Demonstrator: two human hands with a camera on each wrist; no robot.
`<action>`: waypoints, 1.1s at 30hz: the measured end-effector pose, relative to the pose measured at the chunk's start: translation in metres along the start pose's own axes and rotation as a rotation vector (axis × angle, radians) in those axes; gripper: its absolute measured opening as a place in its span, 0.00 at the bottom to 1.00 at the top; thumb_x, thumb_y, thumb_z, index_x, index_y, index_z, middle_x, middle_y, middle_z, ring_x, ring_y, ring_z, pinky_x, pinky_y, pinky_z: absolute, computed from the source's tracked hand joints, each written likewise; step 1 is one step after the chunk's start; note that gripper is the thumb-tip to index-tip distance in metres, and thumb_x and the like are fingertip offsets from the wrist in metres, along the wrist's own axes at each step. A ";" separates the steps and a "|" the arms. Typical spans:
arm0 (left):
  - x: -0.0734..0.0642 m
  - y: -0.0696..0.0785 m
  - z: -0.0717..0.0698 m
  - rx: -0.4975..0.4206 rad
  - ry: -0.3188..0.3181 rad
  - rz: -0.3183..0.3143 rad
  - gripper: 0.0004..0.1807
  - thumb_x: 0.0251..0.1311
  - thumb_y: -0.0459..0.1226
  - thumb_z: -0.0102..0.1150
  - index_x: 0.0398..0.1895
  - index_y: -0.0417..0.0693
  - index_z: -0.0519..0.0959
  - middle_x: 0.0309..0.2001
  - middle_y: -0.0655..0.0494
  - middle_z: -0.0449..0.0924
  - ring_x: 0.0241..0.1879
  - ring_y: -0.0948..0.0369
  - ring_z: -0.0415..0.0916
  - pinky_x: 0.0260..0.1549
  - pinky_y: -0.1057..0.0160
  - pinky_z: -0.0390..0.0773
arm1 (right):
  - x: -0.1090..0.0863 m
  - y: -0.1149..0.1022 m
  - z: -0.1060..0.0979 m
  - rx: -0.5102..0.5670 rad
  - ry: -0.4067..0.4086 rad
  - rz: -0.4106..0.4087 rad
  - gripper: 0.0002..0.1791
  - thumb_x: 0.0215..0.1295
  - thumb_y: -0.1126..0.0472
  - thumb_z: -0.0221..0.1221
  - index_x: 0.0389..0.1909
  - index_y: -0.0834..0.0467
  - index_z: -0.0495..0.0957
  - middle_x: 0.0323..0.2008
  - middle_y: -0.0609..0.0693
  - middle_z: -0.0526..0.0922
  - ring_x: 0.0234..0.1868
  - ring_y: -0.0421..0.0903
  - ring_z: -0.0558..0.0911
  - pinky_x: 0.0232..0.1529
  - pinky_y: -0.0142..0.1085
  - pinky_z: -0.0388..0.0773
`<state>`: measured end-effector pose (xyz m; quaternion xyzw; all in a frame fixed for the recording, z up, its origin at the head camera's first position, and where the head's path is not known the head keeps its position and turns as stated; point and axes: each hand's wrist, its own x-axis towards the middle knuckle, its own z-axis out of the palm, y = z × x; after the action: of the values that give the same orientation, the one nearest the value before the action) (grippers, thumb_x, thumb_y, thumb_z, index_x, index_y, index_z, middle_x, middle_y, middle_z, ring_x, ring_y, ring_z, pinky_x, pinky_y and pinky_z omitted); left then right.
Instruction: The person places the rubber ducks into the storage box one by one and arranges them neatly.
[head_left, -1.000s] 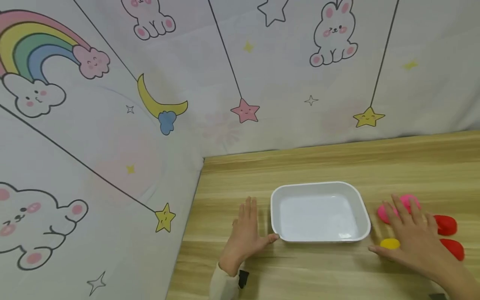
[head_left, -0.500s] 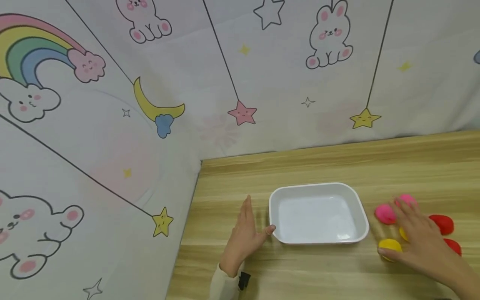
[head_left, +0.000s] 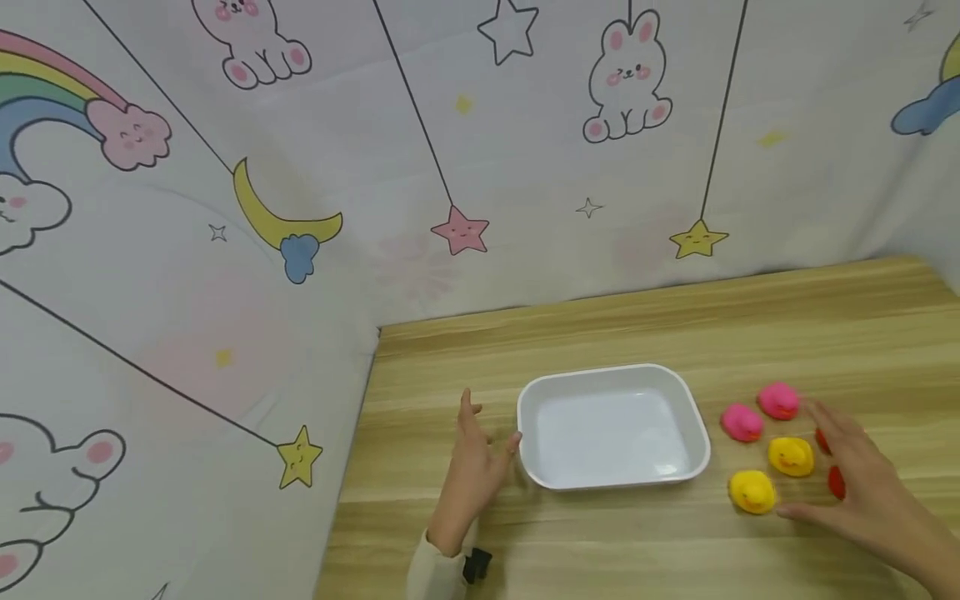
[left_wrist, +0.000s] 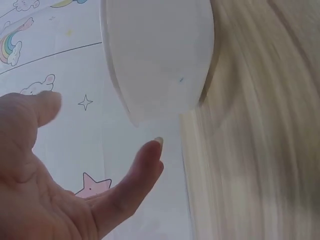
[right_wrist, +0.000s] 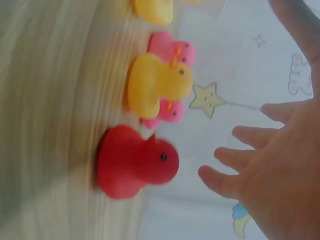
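A white rectangular tray (head_left: 615, 437) lies on the wooden table between the hands. My left hand (head_left: 474, 477) is beside its left end, thumb near the rim, fingers loosely bent and holding nothing. To the right of the tray stand rubber ducks: a pair of pink ducks (head_left: 742, 423), a pair of yellow ducks (head_left: 791, 457) and a pair of red ducks (head_left: 836, 482) partly hidden under my right hand (head_left: 862, 479). That hand is spread over the red ones with nothing in its grasp. In the right wrist view, the fingers are apart from the nearest red duck (right_wrist: 134, 162).
A white cloth wall (head_left: 525, 167) printed with bunnies and stars rises behind the table (head_left: 465, 358) and along its left side. A small black piece (head_left: 477, 566) shows at the left sleeve (head_left: 437, 571).
My right hand has drawn back to the right, uncovering the pink and yellow ducks. The left hand's fingers have bent from nearly straight. The head view has turned slightly right.
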<state>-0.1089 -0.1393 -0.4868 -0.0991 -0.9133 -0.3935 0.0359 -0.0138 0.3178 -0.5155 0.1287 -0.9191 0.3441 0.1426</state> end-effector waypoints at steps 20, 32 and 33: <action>0.007 -0.003 0.004 -0.203 0.008 -0.046 0.45 0.53 0.20 0.60 0.74 0.28 0.50 0.51 0.34 0.71 0.33 0.55 0.78 0.22 0.65 0.81 | -0.006 0.043 -0.015 0.008 0.024 0.474 0.60 0.51 0.64 0.75 0.74 0.77 0.43 0.58 0.85 0.62 0.59 0.82 0.61 0.63 0.77 0.51; 0.013 0.004 0.010 -0.340 -0.137 -0.119 0.37 0.54 0.18 0.58 0.69 0.20 0.58 0.52 0.31 0.71 0.34 0.52 0.79 0.19 0.57 0.87 | -0.009 0.054 -0.016 -0.091 -0.082 0.433 0.42 0.44 0.64 0.78 0.54 0.83 0.67 0.49 0.83 0.70 0.48 0.79 0.70 0.47 0.71 0.67; 0.014 0.005 0.010 -0.348 -0.153 -0.123 0.37 0.54 0.18 0.57 0.69 0.20 0.58 0.53 0.31 0.71 0.34 0.51 0.79 0.19 0.56 0.87 | -0.010 0.056 -0.016 -0.103 -0.091 0.426 0.41 0.43 0.64 0.78 0.52 0.82 0.68 0.48 0.83 0.70 0.47 0.79 0.70 0.46 0.71 0.68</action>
<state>-0.1213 -0.1262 -0.4883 -0.0773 -0.8358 -0.5383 -0.0755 -0.0208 0.3704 -0.5404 -0.0604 -0.9473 0.3129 0.0315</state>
